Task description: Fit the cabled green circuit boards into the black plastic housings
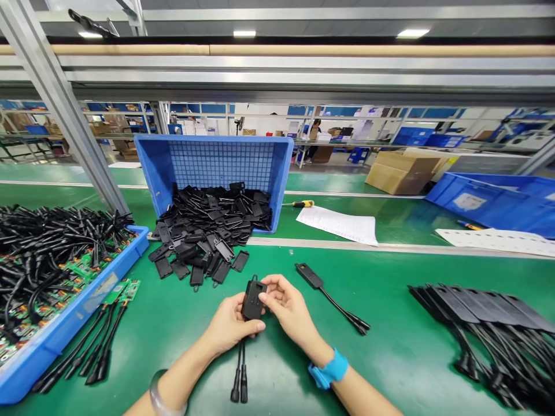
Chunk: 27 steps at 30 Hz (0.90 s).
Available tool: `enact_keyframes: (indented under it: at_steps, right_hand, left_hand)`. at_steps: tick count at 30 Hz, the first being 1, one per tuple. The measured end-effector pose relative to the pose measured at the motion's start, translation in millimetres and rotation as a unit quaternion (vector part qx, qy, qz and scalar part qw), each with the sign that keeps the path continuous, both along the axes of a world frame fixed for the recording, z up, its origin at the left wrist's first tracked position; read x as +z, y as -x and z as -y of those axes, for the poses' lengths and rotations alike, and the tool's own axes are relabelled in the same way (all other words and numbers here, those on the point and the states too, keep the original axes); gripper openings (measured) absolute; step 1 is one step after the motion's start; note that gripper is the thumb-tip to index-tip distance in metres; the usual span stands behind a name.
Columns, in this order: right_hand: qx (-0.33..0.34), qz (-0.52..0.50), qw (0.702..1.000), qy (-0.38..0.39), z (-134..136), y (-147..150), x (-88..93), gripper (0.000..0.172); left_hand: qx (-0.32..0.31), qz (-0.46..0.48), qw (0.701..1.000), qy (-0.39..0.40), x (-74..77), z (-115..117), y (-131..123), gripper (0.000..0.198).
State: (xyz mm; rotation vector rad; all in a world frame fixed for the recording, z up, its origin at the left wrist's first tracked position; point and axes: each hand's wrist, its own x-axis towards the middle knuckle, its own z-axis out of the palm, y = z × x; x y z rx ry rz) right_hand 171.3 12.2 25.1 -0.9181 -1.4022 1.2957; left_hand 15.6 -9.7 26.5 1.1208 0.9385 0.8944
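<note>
Both hands closed on one black housing at lower centre of frame, over green bench mat (390, 358).

L to R: lower left, blue tray (65, 323) heaped w/ black cables + green PCBs; a few cabled boards (108, 329) lie on mat just beside its rim. Upper centre, blue crate (217, 162) tipped on its side, black plastic covers (208, 231) spilling out toward hands. Lower centre: left hand (228, 323) wrapped round housing (254, 299) from below, thumb across its lower end; right hand (286, 309) pinches its upper right edge w/ fingertips. Two cable leads (240, 375) hang from housing, plugs resting on mat. Just R of hands, one finished unit (329, 297) lying flat, apart from both. Lower right, row of assembled units (489, 329) stacked overlapping.
</note>
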Motion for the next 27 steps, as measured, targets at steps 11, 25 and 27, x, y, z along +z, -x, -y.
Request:
enact_keyframes:
  at_steps: [11, 25, 27]
  right_hand:
    - [0.010, -0.008, 0.999, 0.029, -4.0, -1.5, 2.1, 0.037]
    - [0.041, 0.004, 0.996, 0.080, -3.7, -1.0, 3.3, 0.043]
    - [0.050, 0.031, 0.996, 0.070, -4.4, -1.2, 4.4, 0.046]
  left_hand:
    - [-0.007, -0.031, 0.999, -0.015, 4.2, 0.7, -0.5, 0.047]
    - [-0.036, -0.048, 0.997, -0.058, -1.3, 2.7, 0.4, 0.048]
    - [-0.045, -0.037, 0.997, -0.043, -2.7, 3.7, 0.9, 0.047]
